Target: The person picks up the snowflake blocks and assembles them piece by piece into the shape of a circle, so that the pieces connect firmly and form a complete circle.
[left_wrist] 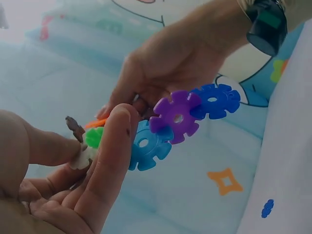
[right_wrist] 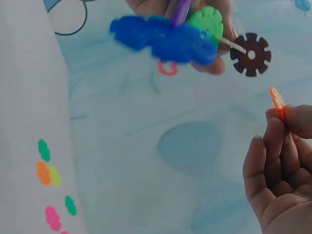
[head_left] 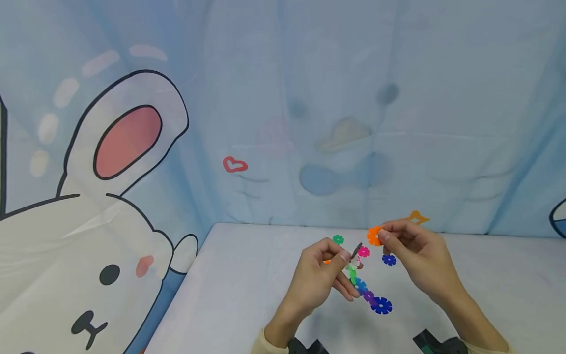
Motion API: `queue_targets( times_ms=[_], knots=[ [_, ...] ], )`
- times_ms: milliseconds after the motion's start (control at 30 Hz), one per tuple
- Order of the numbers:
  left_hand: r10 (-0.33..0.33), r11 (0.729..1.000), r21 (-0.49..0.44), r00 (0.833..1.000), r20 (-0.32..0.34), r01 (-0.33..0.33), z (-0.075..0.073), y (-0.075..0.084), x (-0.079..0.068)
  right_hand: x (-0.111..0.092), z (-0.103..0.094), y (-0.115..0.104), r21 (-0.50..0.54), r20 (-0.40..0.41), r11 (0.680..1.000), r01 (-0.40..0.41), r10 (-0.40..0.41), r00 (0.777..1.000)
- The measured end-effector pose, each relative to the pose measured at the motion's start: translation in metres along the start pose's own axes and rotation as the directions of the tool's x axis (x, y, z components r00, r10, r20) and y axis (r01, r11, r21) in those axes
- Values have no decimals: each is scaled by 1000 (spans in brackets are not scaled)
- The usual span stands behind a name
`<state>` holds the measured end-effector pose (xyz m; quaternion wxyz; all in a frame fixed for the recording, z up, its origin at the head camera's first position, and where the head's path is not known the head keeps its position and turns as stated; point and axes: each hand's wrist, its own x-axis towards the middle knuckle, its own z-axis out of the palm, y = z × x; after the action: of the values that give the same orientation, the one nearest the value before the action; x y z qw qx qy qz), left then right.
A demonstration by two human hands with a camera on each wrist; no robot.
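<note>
The chain of snowflake discs (head_left: 367, 292) is hanging in the air above the white desk (head_left: 247, 285), held by the left hand (head_left: 320, 278). In the head view it is running down and to the right from that hand: a brown disc (head_left: 356, 251) at the top, then a green one (head_left: 352, 271), a light blue one (head_left: 359, 284), a purple one (head_left: 369, 296) and a dark blue one (head_left: 381, 305) at the free end. The left wrist view is showing the thumb and the fingers (left_wrist: 109, 161) pinching the chain near its green and white pieces, with the light blue, purple and dark blue discs sticking out past the fingertips.

The right hand (head_left: 415, 255) is raised just to the right of the chain, apart from it, its fingers (right_wrist: 273, 146) curled and pinching a single orange disc (head_left: 374, 236) by its edge. In the right wrist view this disc is showing edge-on near the brown one, without touching it.

Loose pieces are lying on the desk beyond the hands: a green disc (head_left: 338, 239), a pink disc (head_left: 364, 251) and a blue disc (head_left: 389, 259). A blue curtain with a cartoon rabbit (head_left: 88, 236) is hanging behind the desk.
</note>
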<state>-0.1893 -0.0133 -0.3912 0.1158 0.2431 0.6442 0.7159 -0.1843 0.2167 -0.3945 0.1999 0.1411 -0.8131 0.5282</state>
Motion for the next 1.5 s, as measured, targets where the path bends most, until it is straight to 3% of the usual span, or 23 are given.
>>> queue_targets(
  times_ms=[233, 467, 700, 900, 1000, 1200, 1367, 1500],
  knots=[
    [71, 994, 85, 997, 28, -73, 7, 9, -8, -7, 1, -22, -32, -57, 990, 135, -136, 989],
    [175, 971, 163, 984, 11, -175, 11, 15, -14, -10, -2, -32, 30, -61, 976, 216, -213, 975],
    [197, 949, 249, 980, 11, -194, 15, 19, -16, -10, 1, -36, 27, -65, 959, 283, -281, 958],
    [330, 896, 304, 943, 32, -324, 19, 15, -17, -12, 3, -37, 80, -90, 952, 294, -287, 954],
    [355, 888, 297, 934, 45, -352, 22, 13, -18, -13, 4, -36, 92, -89, 954, 286, -279, 956],
    [308, 928, 215, 951, 20, -305, 27, 10, -19, -16, 4, -34, 84, -80, 954, 286, -280, 957],
    [148, 987, 68, 988, -48, -145, 28, 8, -16, -14, 8, -30, 65, -56, 962, 267, -263, 963],
    [41, 999, -17, 993, -114, -43, 21, 7, -10, -10, 11, -19, -19, -59, 979, 204, -205, 977]
  ],
)
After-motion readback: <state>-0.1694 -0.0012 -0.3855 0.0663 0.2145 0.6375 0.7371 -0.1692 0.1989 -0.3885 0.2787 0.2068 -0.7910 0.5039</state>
